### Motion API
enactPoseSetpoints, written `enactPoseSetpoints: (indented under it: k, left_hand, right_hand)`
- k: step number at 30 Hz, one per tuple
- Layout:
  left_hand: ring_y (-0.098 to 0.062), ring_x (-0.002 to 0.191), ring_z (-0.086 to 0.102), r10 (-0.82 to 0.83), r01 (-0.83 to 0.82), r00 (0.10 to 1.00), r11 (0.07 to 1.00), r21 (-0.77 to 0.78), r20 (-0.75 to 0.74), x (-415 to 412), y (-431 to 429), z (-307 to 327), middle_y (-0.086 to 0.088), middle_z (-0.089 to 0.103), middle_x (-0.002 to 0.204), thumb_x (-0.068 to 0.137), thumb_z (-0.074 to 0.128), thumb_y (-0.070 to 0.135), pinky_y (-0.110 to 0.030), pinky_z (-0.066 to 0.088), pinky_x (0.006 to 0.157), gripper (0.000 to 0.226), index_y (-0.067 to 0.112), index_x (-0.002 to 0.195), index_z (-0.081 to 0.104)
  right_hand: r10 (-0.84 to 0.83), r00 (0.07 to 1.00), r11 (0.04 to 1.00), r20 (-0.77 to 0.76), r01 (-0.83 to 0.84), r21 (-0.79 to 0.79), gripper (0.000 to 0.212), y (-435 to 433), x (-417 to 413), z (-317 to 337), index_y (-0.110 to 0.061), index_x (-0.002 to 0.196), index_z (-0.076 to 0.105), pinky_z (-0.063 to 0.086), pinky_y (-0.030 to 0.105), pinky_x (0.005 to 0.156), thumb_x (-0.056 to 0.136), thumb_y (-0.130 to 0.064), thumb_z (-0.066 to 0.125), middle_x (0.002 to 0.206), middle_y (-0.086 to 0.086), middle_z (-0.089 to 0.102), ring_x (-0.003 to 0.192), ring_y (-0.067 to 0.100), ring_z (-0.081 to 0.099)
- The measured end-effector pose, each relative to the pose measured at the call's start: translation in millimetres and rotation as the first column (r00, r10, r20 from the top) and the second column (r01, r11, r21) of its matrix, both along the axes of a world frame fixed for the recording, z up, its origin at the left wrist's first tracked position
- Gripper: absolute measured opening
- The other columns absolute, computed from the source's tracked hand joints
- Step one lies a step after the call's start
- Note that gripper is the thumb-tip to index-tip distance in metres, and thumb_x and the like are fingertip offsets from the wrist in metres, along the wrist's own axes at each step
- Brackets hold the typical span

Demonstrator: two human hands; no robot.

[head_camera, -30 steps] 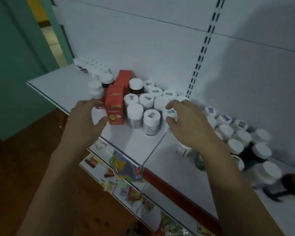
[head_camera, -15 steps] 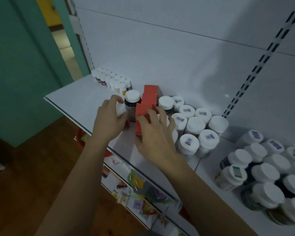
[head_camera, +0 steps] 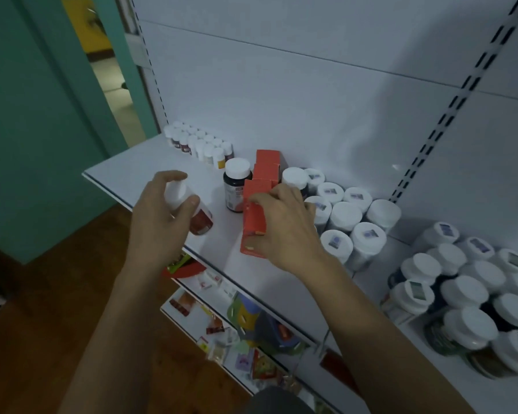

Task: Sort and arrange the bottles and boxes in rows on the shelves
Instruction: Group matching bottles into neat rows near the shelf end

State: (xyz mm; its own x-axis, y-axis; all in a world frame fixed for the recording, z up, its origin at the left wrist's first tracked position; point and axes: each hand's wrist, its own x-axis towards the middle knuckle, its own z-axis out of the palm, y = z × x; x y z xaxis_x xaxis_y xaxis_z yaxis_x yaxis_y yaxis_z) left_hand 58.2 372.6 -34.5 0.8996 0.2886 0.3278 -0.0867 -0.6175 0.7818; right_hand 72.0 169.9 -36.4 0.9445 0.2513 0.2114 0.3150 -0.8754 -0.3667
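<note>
Worn at head height, one wide-angle view. Looked forward and down onto the shelf (head_camera: 138,165), close in, back panel (head_camera: 281,100) filling the top.

My left arm (head_camera: 111,324) and right arm (head_camera: 380,333) reach forward, bare, drawing closer toward the wrists. My left hand (head_camera: 159,222) curls thumb and fingers round a bottle (head_camera: 178,194). My right hand (head_camera: 284,228), knuckles up, pinches the top of a red box (head_camera: 253,225) with bent fingers.
</note>
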Motion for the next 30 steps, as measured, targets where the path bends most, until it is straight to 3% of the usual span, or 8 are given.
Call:
enactPoseSetpoints:
  k: [2,4,7,10,13,22,27,30]
  left_hand:
    - [-0.013,0.119,0.053,-0.016,0.02,0.996,0.999,-0.042,0.087,-5.9,-4.6,14.4,0.013,0.054,0.132,0.099,0.064,0.029,-0.038,0.053,0.095,0.032,0.033,0.129,0.053]
    - [-0.011,0.12,0.053,-0.037,0.053,0.988,0.994,-0.099,0.151,-9.2,-16.3,28.0,0.014,0.054,0.132,0.099,0.063,0.029,-0.021,0.051,0.089,0.032,0.03,0.13,0.053]
    - [0.0,0.109,0.055,-0.144,0.186,0.96,0.969,-0.161,0.24,-8.9,-49.8,42.1,0.011,0.057,0.128,0.1,0.063,0.024,-0.001,0.043,0.076,0.029,0.022,0.128,0.055]
    - [0.002,0.103,0.058,-0.316,0.385,0.895,0.903,-0.188,0.315,-4.5,-98.9,47.4,0.013,0.061,0.119,0.1,0.06,0.025,-0.011,0.047,0.079,0.022,0.022,0.122,0.056]
    - [-0.017,0.111,0.064,-0.492,0.577,0.807,0.772,-0.264,0.326,-6.3,-165.2,47.1,-0.003,0.064,0.123,0.1,0.058,0.032,-0.035,0.054,0.09,0.021,0.026,0.12,0.056]
    - [-0.021,0.109,0.064,-0.867,0.919,0.372,0.294,-0.263,0.33,-86.0,-382.2,58.8,-0.008,0.066,0.12,0.096,0.059,0.027,-0.016,0.051,0.08,0.025,0.024,0.12,0.057]
    - [-0.019,0.109,0.064,-0.912,0.953,0.232,0.144,-0.266,0.339,-151.1,-479.0,58.0,-0.004,0.067,0.118,0.095,0.06,0.024,-0.018,0.054,0.078,0.025,0.027,0.12,0.057]
    - [-0.017,0.108,0.065,-0.916,0.952,0.217,0.122,-0.281,0.337,-189.9,-532.4,55.8,-0.002,0.067,0.117,0.094,0.061,0.025,-0.018,0.054,0.077,0.026,0.025,0.12,0.057]
  right_hand:
    - [-0.016,0.998,0.968,-0.068,0.032,0.247,0.069,-12.0,-4.4,13.6,-0.03,0.13,0.059,0.041,0.03,0.095,0.069,-0.038,0.089,0.12,-0.003,0.044,0.111,0.016,0.048]
    - [-0.063,0.995,0.89,-0.083,0.094,0.446,0.069,-32.9,-11.8,27.5,-0.032,0.128,0.061,0.045,0.021,0.092,0.067,-0.036,0.091,0.118,-0.005,0.047,0.105,0.009,0.054]
    - [-0.209,0.978,0.767,-0.026,0.18,0.616,0.064,-81.3,-28.1,43.9,-0.034,0.123,0.062,0.05,0.014,0.086,0.067,-0.032,0.092,0.121,-0.006,0.057,0.103,0.006,0.061]
    - [-0.411,0.91,0.696,0.059,0.271,0.665,0.062,-142.7,-58.7,58.0,-0.03,0.122,0.063,0.056,0.027,0.087,0.066,-0.031,0.089,0.115,-0.008,0.066,0.1,0.009,0.064]
    - [-0.612,0.785,0.605,0.092,0.391,0.693,0.06,-206.4,-107.3,71.0,-0.027,0.124,0.063,0.057,0.027,0.086,0.07,-0.028,0.089,0.114,-0.007,0.066,0.099,0.009,0.064]
    - [-0.935,0.351,0.255,0.055,0.556,0.791,0.053,-346.4,-292.6,83.4,-0.028,0.13,0.062,0.058,0.022,0.079,0.082,-0.033,0.083,0.108,-0.013,0.066,0.093,0.001,0.066]
    - [-0.98,0.18,0.172,0.079,0.591,0.788,0.055,-417.6,-383.7,84.8,-0.03,0.133,0.059,0.053,0.009,0.075,0.084,-0.04,0.079,0.116,-0.017,0.063,0.099,-0.008,0.062]
    - [-0.985,0.156,0.15,0.068,0.604,0.783,0.056,-469.0,-425.0,86.6,-0.031,0.134,0.058,0.056,0.014,0.077,0.084,-0.039,0.08,0.117,-0.015,0.064,0.1,-0.004,0.064]
